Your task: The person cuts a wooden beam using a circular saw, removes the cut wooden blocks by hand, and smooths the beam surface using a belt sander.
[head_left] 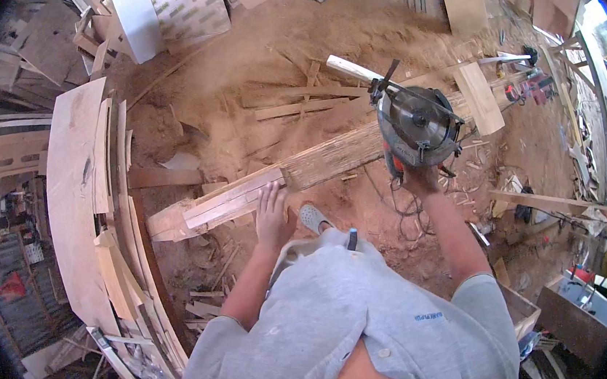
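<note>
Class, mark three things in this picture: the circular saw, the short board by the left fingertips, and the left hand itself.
Circular saw (410,132): head view, on its round blade.
Short board (226,202): head view, middle of its upper face.
Left hand (273,220): head view, back of the hand.

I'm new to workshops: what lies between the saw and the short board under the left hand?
Between the saw and the short board, the head view shows a rough stretch of wooden beam.

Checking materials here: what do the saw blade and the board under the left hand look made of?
Saw blade: probably steel, bare and smooth, judging by its grey sheen. Board: apparently wood, unpainted; its face is pale, with a dark line running lengthwise.
</note>
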`<state>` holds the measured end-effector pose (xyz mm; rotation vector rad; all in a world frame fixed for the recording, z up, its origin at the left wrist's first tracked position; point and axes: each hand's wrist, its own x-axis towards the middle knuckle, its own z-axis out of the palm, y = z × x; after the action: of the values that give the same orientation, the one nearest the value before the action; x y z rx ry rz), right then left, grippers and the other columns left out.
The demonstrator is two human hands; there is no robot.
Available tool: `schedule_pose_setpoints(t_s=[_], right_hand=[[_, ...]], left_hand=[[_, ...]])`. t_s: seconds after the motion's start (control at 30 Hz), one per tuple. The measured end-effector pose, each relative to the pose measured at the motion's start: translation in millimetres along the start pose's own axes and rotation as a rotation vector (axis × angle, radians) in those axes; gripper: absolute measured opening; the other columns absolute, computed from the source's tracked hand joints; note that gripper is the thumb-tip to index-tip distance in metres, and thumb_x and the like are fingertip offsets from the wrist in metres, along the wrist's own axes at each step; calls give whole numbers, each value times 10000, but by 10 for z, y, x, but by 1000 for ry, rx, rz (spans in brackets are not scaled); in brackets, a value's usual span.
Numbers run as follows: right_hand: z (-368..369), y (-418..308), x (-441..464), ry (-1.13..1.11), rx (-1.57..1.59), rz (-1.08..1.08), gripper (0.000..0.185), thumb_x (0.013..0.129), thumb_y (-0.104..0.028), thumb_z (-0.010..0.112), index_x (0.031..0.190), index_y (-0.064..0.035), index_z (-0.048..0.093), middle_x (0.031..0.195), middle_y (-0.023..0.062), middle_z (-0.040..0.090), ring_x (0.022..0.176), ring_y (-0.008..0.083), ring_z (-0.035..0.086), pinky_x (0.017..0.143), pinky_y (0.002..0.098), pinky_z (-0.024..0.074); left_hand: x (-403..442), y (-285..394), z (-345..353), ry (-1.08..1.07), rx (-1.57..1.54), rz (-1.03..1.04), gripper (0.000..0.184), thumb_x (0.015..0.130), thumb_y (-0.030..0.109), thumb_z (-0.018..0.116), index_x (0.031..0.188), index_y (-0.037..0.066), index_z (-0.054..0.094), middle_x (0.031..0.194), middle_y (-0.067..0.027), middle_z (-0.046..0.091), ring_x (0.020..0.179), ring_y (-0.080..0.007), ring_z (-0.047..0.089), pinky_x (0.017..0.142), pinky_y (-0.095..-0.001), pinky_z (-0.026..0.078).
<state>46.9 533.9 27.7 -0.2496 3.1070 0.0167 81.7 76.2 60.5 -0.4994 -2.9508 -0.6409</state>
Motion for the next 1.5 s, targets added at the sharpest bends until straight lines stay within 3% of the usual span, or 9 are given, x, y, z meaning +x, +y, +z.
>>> schedule_pose_setpoints(t_s=[0.23, 0.43, 0.6, 0.7, 0.8, 0.87, 1.07, 1.3, 1.5], right_hand=[[-269, 104, 32, -56, 137, -77, 708, 825, -243, 751, 1511, -180, 591, 1494, 189, 628, 1382, 460, 582, 1136, 639, 463], [135, 308, 37, -64, 79, -189, 729, 834, -329, 755, 1525, -174, 585, 1501, 206, 617, 1380, 474, 576, 1137, 647, 461], [-259, 433, 253, 56, 203, -313, 668, 932, -396, 708, 1555, -199, 571, 1519, 215, 611, 1397, 491, 553, 1165, 660, 419], [-795, 533, 717, 182, 267, -585, 607, 820, -234, 786, 1409, -136, 677, 1408, 212, 681, 1320, 483, 612, 1106, 636, 468], [-1080, 714, 1200, -96, 105, -576, 551, 832, -224, 777, 1370, -131, 705, 1352, 222, 709, 1267, 486, 643, 1073, 594, 504], [-1689, 443, 1531, -386, 181, -356, 486, 816, -225, 809, 1273, -74, 741, 1051, 236, 788, 977, 495, 732, 900, 531, 596], [-1702, 452, 1678, -307, 834, -517, 482, 785, -264, 860, 1171, 7, 760, 968, 228, 801, 904, 389, 796, 829, 457, 612], [-2259, -357, 1289, -595, 820, -655, 624, 812, -442, 868, 1218, 21, 764, 1065, 242, 793, 1007, 366, 765, 985, 441, 568], [-2019, -1086, 1011, -628, 832, -773, 584, 865, -446, 866, 1177, 38, 774, 1048, 253, 795, 1001, 410, 777, 924, 451, 593]], left_hand=[[-78, 334, 90, -79, -280, 32, 173, 896, 101, 748, 1063, 56, 738, 1122, -132, 747, 1071, -340, 720, 930, -456, 585], [-60, 437, 234, -176, -236, -204, 158, 928, 138, 732, 1070, 72, 751, 1126, -145, 752, 1082, -365, 719, 952, -480, 578], [-111, 674, 288, -129, -229, -459, 207, 960, 238, 706, 1080, 79, 763, 1103, -154, 755, 1062, -366, 726, 949, -483, 582], [-53, 1043, 356, -102, -281, -620, 228, 966, 262, 696, 1086, 81, 766, 1088, -151, 756, 1058, -360, 731, 948, -480, 585], [-36, 1355, 472, -61, -333, -742, 271, 993, 294, 704, 1130, 73, 782, 1122, -160, 773, 1005, -344, 765, 930, -454, 603], [22, 1611, 439, -26, -412, -867, 277, 987, 293, 710, 1140, 74, 783, 1126, -166, 779, 988, -342, 772, 913, -449, 610], [-284, 1884, 730, 216, -707, -1071, 362, 1062, 368, 658, 1274, 96, 767, 1106, -104, 806, 1000, -232, 766, 934, -401, 596], [-225, 2016, 100, 280, -1830, -838, 737, 1070, 577, 634, 1502, -14, 559, 1383, -139, 683, 1246, -214, 656, 1092, -412, 527], [-122, 2098, -69, 217, -1357, -892, 831, 844, 392, 952, 1440, -26, 552, 1278, -102, 702, 1175, -180, 664, 1041, -376, 538]])
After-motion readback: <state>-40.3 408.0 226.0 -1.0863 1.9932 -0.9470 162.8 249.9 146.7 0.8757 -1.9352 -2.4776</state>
